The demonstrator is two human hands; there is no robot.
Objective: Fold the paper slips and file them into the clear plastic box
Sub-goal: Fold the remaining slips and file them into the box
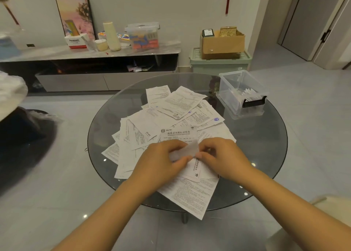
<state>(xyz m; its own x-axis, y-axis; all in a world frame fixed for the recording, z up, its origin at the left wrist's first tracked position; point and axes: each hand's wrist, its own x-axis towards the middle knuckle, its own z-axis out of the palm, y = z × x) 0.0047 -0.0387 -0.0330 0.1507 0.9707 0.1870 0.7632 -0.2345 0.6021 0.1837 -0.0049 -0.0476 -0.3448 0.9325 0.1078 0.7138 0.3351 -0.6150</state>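
- Both hands work close over the table point(266, 146); left hand point(161, 159) and right hand point(224, 155) pinch one slip point(185, 151) between curled fingers, lifted just above the pile point(171, 121)
- I think the fold goes best if edges meet first, then press the crease flat
- Box point(241, 93) waits at far right, some slips already inside

You were in a home living room: a round glass table point(266, 155) stood on pale floor tiles point(57, 203) before a low media console point(91, 53) holding household clutter, with a framed picture point(76, 15) against the wall.
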